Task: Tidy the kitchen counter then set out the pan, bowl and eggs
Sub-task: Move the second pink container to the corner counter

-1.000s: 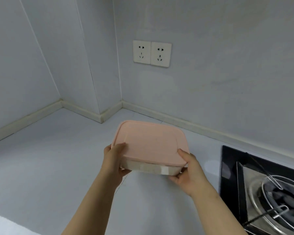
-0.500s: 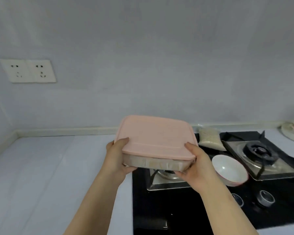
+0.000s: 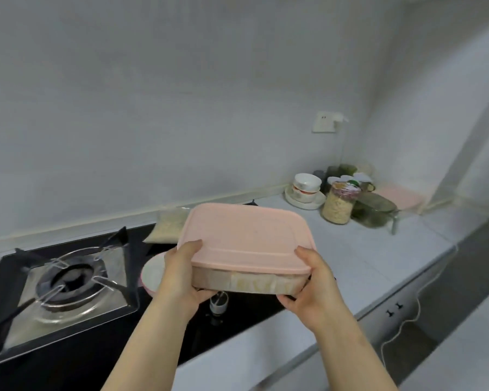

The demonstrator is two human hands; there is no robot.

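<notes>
Pink-lidded container point(image 3: 249, 241): held in the air above the right part of the hob point(image 3: 68, 359), roughly level and clear of every surface. The left hand point(image 3: 181, 275) grasps its near left corner, thumb on the lid and fingers curled under the base. The right hand point(image 3: 314, 286) grasps the near right corner in the same way. The body under the lid is translucent; its pale contents cannot be identified. Below and to the left, a white bowl point(image 3: 151, 273) with a pink rim sits on the hob's black glass, just right of the left burner point(image 3: 68, 280). The left hand and the container hide most of the bowl. A control knob point(image 3: 218, 303) shows beneath the container's near edge. Whatever lies on the hob directly under the container is hidden. A bag of pale grain point(image 3: 168, 225) lies at the hob's back edge against the wall, its right part behind the container. Right of the hob runs the white worktop point(image 3: 359, 249). Toward its far right corner stand stacked white bowls on a plate point(image 3: 305, 187), a glass jar point(image 3: 339, 204) of pale contents just beside them, a green glass dish point(image 3: 374, 207), dark cups behind, too blurred to count, and a flat pink item point(image 3: 401, 196) in the corner itself. A wall socket point(image 3: 323, 122) sits above this group. A white cable point(image 3: 407, 317) hangs in front of the cabinet below the worktop's front edge
</notes>
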